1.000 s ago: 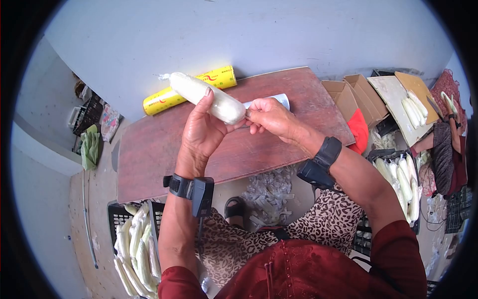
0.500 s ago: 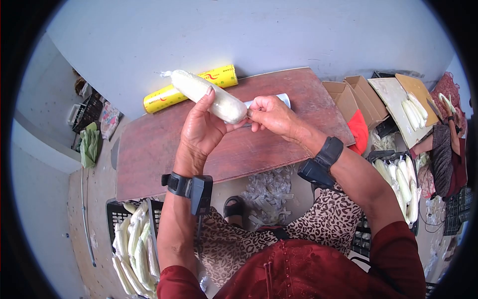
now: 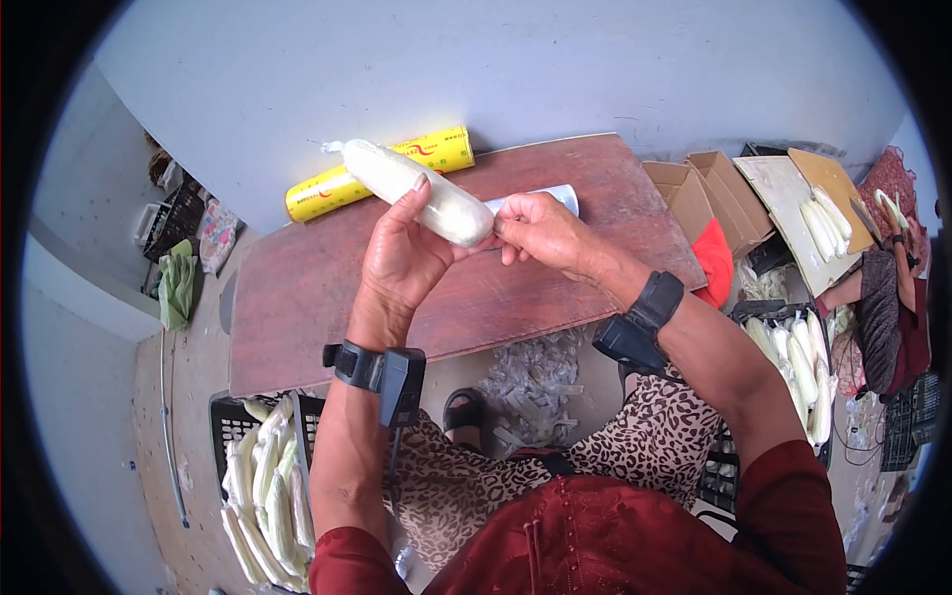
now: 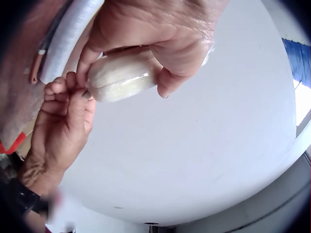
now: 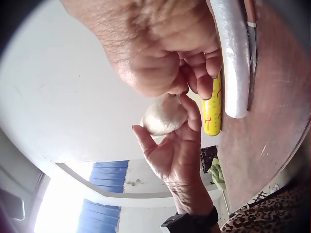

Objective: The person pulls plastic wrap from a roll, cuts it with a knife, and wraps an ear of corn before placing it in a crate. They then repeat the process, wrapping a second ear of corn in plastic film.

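Note:
A thick, long white vegetable [image 3: 453, 217] wrapped in clear film is held up above the table, slanting up to the left. My left hand [image 3: 402, 260] grips it from below, thumb along its side and fingers behind it. At its lower right end, my right hand [image 3: 547, 234] pinches the gathered film between thumb and fingertips; the left wrist view shows this twisted end [image 4: 87, 94] close up. A small film tuft [image 3: 330, 148] sticks out at the other end. The right wrist view shows the vegetable's rounded end [image 5: 165, 116] just past my right fingertips.
On the reddish table [image 3: 327, 297] lie a yellow printed roll [image 3: 322, 195], a clear film roll [image 5: 234, 63] and a knife [image 4: 36, 68]. Crates of pale long vegetables [image 3: 268, 486] stand at both sides. Cardboard boxes [image 3: 694, 193] and another person [image 3: 897, 317] are at right.

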Demonstrator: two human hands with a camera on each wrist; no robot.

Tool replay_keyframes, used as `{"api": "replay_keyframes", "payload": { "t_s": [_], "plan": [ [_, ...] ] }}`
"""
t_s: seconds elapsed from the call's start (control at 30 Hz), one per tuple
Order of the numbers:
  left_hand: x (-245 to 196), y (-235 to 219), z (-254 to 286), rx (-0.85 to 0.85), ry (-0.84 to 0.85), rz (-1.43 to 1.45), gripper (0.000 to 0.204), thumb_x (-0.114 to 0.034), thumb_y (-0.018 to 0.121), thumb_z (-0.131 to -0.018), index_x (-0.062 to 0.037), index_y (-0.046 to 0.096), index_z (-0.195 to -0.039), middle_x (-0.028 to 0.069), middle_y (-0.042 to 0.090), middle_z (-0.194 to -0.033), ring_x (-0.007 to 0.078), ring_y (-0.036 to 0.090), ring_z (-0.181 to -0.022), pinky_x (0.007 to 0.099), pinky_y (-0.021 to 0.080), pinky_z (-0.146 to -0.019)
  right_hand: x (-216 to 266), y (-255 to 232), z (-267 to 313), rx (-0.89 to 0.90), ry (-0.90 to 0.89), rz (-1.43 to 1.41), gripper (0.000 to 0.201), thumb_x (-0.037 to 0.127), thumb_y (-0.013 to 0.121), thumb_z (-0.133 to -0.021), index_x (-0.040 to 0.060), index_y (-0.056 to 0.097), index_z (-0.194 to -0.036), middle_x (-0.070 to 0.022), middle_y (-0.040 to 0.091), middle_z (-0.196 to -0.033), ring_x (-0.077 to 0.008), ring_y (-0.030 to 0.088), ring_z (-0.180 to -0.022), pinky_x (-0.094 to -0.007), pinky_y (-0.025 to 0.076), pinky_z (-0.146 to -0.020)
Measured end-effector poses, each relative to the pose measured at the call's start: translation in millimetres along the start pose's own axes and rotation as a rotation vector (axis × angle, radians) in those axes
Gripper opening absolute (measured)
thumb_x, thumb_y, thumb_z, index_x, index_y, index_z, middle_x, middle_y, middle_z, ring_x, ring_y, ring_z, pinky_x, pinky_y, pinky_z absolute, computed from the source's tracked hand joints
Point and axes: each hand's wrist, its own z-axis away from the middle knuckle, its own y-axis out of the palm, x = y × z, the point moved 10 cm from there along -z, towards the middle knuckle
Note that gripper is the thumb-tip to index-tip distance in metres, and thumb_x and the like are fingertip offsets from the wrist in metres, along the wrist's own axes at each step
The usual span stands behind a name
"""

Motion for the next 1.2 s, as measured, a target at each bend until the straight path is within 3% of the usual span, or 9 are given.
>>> {"api": "replay_keyframes", "payload": {
  "t_s": [0.07,0.17,0.27,0.87,0.97,1.2],
  "plan": [
    [0,-1,0,-0.013,0.011,-0.016,0.054,-0.035,0.056,-0.092,0.0072,0.045,-0.123,0.0264,0.057,-0.117,0.0411,0.058,-0.108,0.0575,0.049,-0.090,2,0,1,-0.003,-0.008,-0.009,0.016,0.012,0.052,-0.092,-0.0011,0.059,-0.086,-0.0024,0.060,-0.070,-0.0068,0.056,-0.059,-0.0233,0.043,-0.053],
    [1,-3,0,-0.027,0.009,-0.008,0.052,-0.034,0.055,-0.092,0.0064,0.045,-0.123,0.0263,0.057,-0.117,0.0413,0.058,-0.108,0.0578,0.049,-0.090,2,4,3,0.057,0.030,0.037,0.020,0.017,0.050,-0.095,-0.0003,0.059,-0.098,-0.0050,0.065,-0.088,-0.0078,0.059,-0.068,-0.0227,0.046,-0.061],
    [-1,-2,2,-0.052,0.020,-0.013,0.052,-0.034,0.055,-0.092,0.0056,0.044,-0.123,0.0258,0.057,-0.116,0.0414,0.058,-0.108,0.0576,0.050,-0.089,-2,4,2,0.054,0.045,0.036,0.022,0.019,0.050,-0.096,-0.0006,0.059,-0.100,-0.0050,0.064,-0.089,-0.0077,0.059,-0.068,-0.0226,0.046,-0.061],
    [-3,-11,2,-0.119,0.039,-0.038,0.049,-0.034,0.056,-0.092,0.0003,0.043,-0.124,0.0215,0.057,-0.115,0.0388,0.058,-0.107,0.0570,0.051,-0.086,3,7,5,0.063,0.052,0.085,0.025,0.022,0.049,-0.098,-0.0006,0.059,-0.104,-0.0055,0.063,-0.089,-0.0076,0.060,-0.068,-0.0225,0.047,-0.061],
    [-3,-14,0,-0.099,0.039,-0.037,0.049,-0.035,0.056,-0.092,0.0000,0.043,-0.124,0.0209,0.058,-0.114,0.0381,0.058,-0.108,0.0570,0.050,-0.086,3,5,4,0.011,0.012,0.023,0.020,0.014,0.051,-0.094,-0.0041,0.059,-0.096,-0.0044,0.062,-0.078,-0.0076,0.059,-0.060,-0.0237,0.047,-0.054],
    [-6,-13,1,-0.098,0.073,0.019,0.048,-0.036,0.054,-0.093,-0.0006,0.044,-0.124,0.0199,0.059,-0.114,0.0359,0.058,-0.109,0.0553,0.050,-0.086,3,2,6,-0.035,0.047,0.007,0.022,0.018,0.051,-0.096,-0.0023,0.057,-0.100,-0.0067,0.063,-0.083,-0.0089,0.060,-0.064,-0.0237,0.047,-0.057]
  ]
}}
